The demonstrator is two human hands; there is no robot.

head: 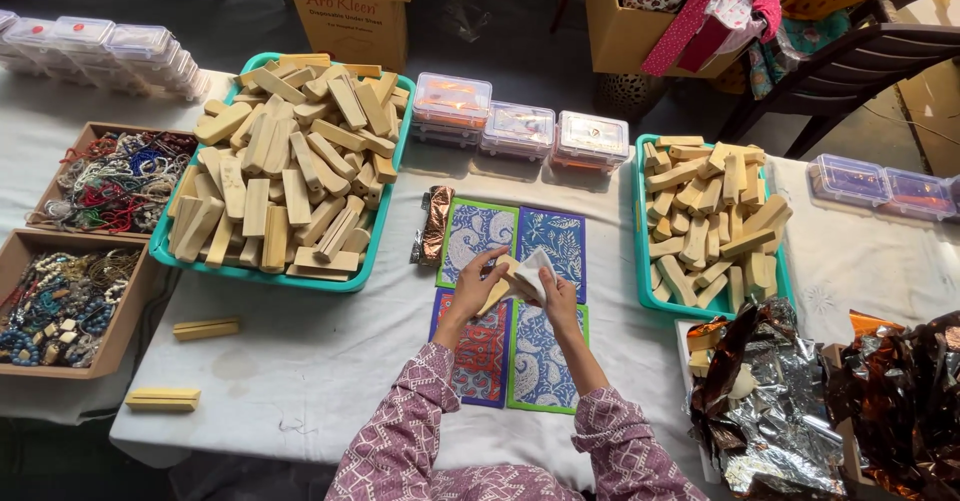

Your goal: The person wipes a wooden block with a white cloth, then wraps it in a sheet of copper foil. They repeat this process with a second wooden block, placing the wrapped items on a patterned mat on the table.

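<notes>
White table [300, 361], pale wooden block [497, 291], white cloth [533, 273], both hands

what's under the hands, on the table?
Four patterned cards lie in a two-by-two block on the white cloth. The left hand and right hand hold a wooden block and white cloth piece above it; the cards' meeting corners are covered.

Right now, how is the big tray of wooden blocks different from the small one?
The left tray is wider and heaped high with blocks, while the right tray is narrower and holds a lower, smaller pile. The left tray sits beside boxes of beads; the right tray sits beside crumpled foil. Both are teal plastic, hold pale wooden blocks, and rest on the white table.
</notes>
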